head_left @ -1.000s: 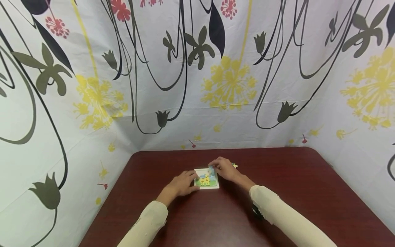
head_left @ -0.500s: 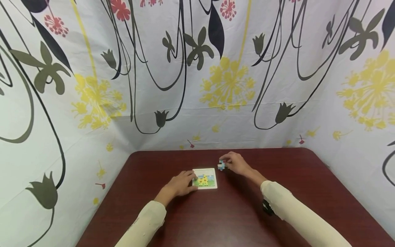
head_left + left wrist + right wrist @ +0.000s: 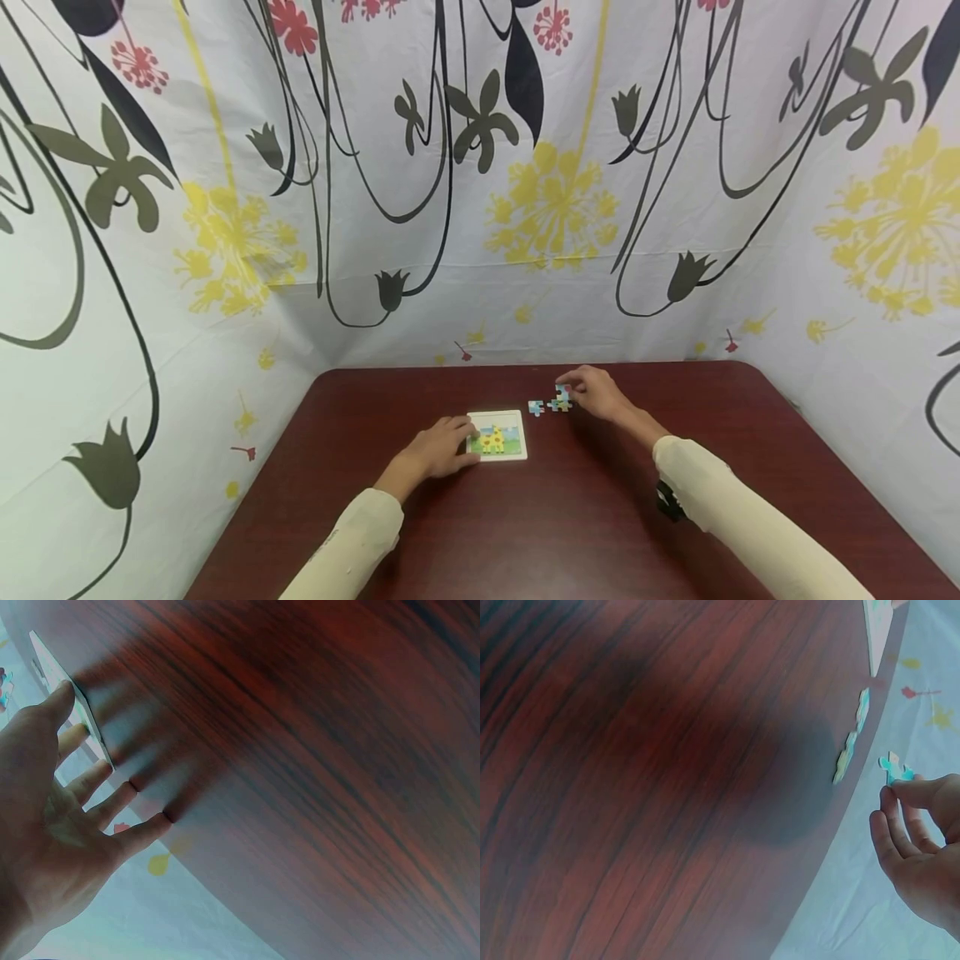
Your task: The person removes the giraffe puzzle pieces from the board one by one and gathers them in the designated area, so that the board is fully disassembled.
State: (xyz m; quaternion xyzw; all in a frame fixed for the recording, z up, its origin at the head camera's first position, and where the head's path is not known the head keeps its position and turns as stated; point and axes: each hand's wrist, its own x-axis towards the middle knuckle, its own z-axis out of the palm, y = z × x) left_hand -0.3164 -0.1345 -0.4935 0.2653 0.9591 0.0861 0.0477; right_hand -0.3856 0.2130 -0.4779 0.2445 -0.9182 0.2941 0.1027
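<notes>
Right hand (image 3: 597,393) pinches a knobbed puzzle piece (image 3: 894,770) above the streaky, wood-grained table (image 3: 510,533); left hand (image 3: 437,447), fingers spread, touches the flat, white-framed giraffe board (image 3: 513,438), hiding part of its left edge

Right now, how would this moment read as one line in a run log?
left grip: touching puzzle board | right grip: pinching puzzle piece, above table | loose pieces: on table
</notes>
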